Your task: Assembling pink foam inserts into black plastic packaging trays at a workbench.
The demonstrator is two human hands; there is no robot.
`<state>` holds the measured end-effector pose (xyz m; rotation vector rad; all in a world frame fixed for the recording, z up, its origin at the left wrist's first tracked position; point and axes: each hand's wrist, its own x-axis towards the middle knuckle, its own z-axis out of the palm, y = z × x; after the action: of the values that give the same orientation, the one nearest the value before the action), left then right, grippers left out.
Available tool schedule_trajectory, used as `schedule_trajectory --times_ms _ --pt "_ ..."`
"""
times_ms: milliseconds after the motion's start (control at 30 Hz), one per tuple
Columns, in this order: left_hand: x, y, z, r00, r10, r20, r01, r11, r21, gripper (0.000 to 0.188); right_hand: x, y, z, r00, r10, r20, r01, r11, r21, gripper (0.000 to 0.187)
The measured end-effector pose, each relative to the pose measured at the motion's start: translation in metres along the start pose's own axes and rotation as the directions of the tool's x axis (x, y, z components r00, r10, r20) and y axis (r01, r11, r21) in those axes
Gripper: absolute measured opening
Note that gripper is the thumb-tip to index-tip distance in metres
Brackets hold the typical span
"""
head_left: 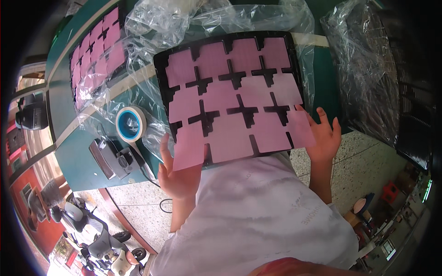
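A black tray [207, 117] with cross-shaped dividers lies in front of me, its near edge close to my body. Rows of thin pink sheets with notched edges fill it. The front-left pink sheet [189, 146] sticks out past the tray's corner and covers part of my left hand [180, 179]. That hand's visible fingers are stretched out and apart. On the other side, the front-right pink sheet [301, 129] overhangs the tray and overlaps the palm of my right hand [323, 140]. Its fingers are spread, pointing up and away. Whether either hand supports the tray underneath is hidden.
On the green table [73, 161] stand a tape roll [143, 123] with a blue core and a dark corded device [119, 158]. Clear plastic film [161, 20] lies behind the tray. Another tray of pink sheets [96, 50] sits far left. Bagged black trays [368, 69] stand right.
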<state>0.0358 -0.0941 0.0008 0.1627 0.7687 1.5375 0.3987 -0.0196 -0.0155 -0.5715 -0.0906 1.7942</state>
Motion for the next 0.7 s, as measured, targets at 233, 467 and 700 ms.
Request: schedule_trajectory --times_ms 233,467,700 --pt "0.041 0.015 -0.03 0.99 -0.112 0.091 0.119 0.99 -0.072 0.079 0.085 -0.019 0.016 0.979 -0.096 -0.178 -0.065 0.684 -0.726 0.049" --pt "0.055 0.022 -0.025 0.996 -0.078 -0.036 0.086 0.899 0.43 0.066 0.149 -0.022 0.035 0.983 -0.143 -0.117 -0.058 0.36 -0.931 0.055" --pt "0.054 0.012 -0.023 0.992 0.01 -0.124 0.075 0.744 0.664 0.055 0.166 -0.011 0.051 0.965 -0.256 -0.065 -0.01 0.209 -0.978 0.053"
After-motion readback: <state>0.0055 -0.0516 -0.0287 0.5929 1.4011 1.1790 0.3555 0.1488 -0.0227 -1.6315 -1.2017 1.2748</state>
